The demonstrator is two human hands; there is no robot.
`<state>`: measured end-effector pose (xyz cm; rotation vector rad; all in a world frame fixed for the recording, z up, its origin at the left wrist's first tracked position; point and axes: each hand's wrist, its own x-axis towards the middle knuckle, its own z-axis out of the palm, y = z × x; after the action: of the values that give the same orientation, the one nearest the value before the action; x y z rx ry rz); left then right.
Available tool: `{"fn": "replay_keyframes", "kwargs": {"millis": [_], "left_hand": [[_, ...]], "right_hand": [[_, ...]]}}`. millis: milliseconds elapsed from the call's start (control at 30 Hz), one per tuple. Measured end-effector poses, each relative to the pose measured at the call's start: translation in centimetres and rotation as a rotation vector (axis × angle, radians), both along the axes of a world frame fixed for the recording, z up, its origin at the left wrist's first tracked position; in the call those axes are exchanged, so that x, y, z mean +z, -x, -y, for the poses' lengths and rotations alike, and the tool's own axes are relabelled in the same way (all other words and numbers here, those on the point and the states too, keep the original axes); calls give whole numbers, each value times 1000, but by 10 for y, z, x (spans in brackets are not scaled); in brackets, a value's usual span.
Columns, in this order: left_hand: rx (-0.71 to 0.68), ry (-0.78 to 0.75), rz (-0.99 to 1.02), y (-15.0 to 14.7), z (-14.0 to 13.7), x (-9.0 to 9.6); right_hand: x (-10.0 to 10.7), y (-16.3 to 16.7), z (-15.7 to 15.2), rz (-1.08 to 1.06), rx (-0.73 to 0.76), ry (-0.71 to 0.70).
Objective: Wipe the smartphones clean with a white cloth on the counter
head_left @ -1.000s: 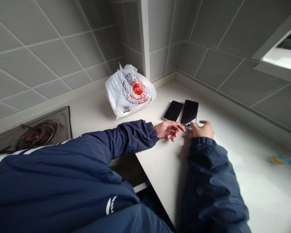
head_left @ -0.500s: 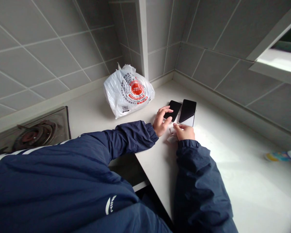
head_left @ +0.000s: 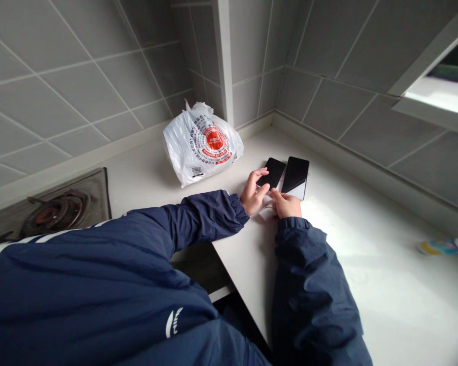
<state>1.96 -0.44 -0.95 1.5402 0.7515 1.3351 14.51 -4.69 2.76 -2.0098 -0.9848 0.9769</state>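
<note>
Two black-screened smartphones lie side by side on the white counter (head_left: 252, 259). My left hand (head_left: 253, 193) is at the left smartphone (head_left: 274, 173), fingers curved over its left side and thumb at its near end, holding it against the counter. My right hand (head_left: 288, 205) is closed in a pinch at that phone's near right corner, on a thin crumpled white sheet (head_left: 267, 212), perhaps tissue. Part of the sheet hangs between my hands; the rest is hidden by my fingers. The right smartphone (head_left: 295, 175) lies just beyond my right hand, its screen reflecting light.
A white plastic bag (head_left: 202, 145) with red and black print stands behind my left hand. A gas stove (head_left: 57, 206) is set in at the left. At the far right lies a colourful packet or bottle (head_left: 442, 246). Grey tiled walls (head_left: 362, 101) meet behind the counter.
My right hand has shifted slightly left and away from me, closer to my left thumb, with the white sheet. My left hand has barely moved.
</note>
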Motion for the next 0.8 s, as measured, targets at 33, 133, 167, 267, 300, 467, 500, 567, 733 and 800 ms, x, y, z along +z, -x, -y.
{"fn": "replay_keyframes", "kwargs": {"millis": [33, 133, 167, 267, 300, 467, 500, 567, 733, 800], "left_hand": [[-6, 0, 9, 0, 1, 0], [-11, 20, 37, -1, 3, 3], [-11, 25, 46, -1, 3, 4], [-19, 29, 78, -3, 5, 6], [-23, 31, 88, -3, 5, 6], [-6, 66, 86, -2, 4, 6], [4, 75, 85, -2, 4, 6], [33, 109, 103, -1, 3, 7], [16, 280, 246, -4, 2, 10], [-9, 355, 348, -6, 1, 12]], "right_hand": [[1, 0, 0, -23, -6, 1], [6, 2, -2, -85, -34, 9], [8, 2, -2, -98, -48, 8], [13, 5, -5, -122, -91, -12], [14, 6, -7, -131, -106, -20], [8, 8, -12, -198, -164, -64], [4, 7, -13, -214, -166, -80], [-6, 3, -14, -248, -162, -120], [-22, -6, -11, -315, -139, -238], [-22, -8, -7, -343, -122, -281]]}}
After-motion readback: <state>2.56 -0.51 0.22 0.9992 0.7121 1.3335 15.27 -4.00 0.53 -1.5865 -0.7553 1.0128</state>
